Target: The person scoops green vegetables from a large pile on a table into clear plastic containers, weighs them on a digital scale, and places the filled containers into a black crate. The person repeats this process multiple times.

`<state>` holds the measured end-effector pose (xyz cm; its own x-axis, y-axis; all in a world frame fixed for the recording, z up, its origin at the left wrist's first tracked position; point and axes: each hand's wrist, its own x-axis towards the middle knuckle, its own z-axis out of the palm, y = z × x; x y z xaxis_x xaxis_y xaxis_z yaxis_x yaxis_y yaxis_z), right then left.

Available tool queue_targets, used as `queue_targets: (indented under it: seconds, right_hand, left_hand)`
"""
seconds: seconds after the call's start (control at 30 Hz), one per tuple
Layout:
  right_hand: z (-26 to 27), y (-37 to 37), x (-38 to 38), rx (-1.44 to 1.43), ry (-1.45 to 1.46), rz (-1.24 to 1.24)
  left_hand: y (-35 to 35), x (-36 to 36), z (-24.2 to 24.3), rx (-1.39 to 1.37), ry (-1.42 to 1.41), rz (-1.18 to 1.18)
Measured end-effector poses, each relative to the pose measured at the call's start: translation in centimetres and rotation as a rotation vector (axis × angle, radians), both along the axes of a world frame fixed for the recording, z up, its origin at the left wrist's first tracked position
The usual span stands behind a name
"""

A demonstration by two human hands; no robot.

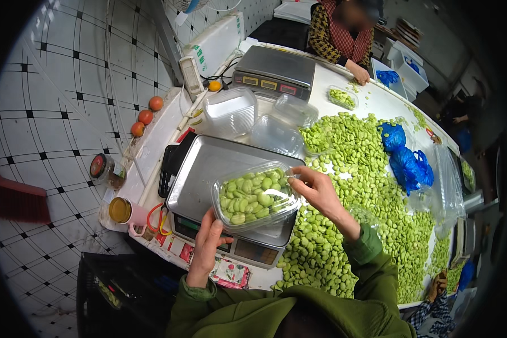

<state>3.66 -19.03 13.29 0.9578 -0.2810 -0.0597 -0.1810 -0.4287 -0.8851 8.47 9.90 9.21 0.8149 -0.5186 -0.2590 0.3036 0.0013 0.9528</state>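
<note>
A transparent plastic container (253, 198) of shelled broad beans, with a transparent cover over it, is tilted between my hands above the steel pan of a digital scale (194, 186). My left hand (207, 245) grips its near left corner, thumb along the edge. At the opposite end, my right hand (319, 192) pinches the rim with thumb and fingers. Whether the container's underside touches the pan is hidden. Loose green broad beans (363, 169) spread in a wide heap to the right of the scale, reaching under my right forearm.
Beyond the pan stand stacked transparent containers (230, 112) and a second scale (274, 69). Blue plastic bags (405, 164) lie on the beans. Scissors (158, 219) and a pink mug (129, 213) sit left. Across the table a person's hand (359, 74) rests near a filled container (342, 98).
</note>
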Motion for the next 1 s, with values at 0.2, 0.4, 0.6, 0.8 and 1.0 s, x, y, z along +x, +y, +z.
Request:
queue_targets:
  seconds: [0.2, 0.4, 0.6, 0.8, 1.0]
  right_hand:
    - [-1.4, -0.1, -0.7, -0.071, -0.004, -0.009]
    - [-0.7, 0.5, -0.8, -0.040, 0.163, 0.049]
    - [-0.6, 1.0, -1.3, 0.039, 0.184, -0.084]
    - [-1.1, 1.6, -2.8, 0.157, 0.180, -0.151]
    - [-1.0, 2.8, -4.7, 0.482, 0.215, -0.199]
  left_hand:
    - [-0.6, 1.2, 1.6, 0.019, 0.074, 0.004]
    - [-0.9, 0.9, 0.6, 0.036, -0.024, 0.026]
    - [-1.0, 2.6, -0.2, -0.049, -0.006, 0.091]
    - [0.2, 4.4, -1.7, -0.060, -0.012, 0.053]
    - [0.1, 4.0, -2.1, -0.012, -0.078, 0.047]
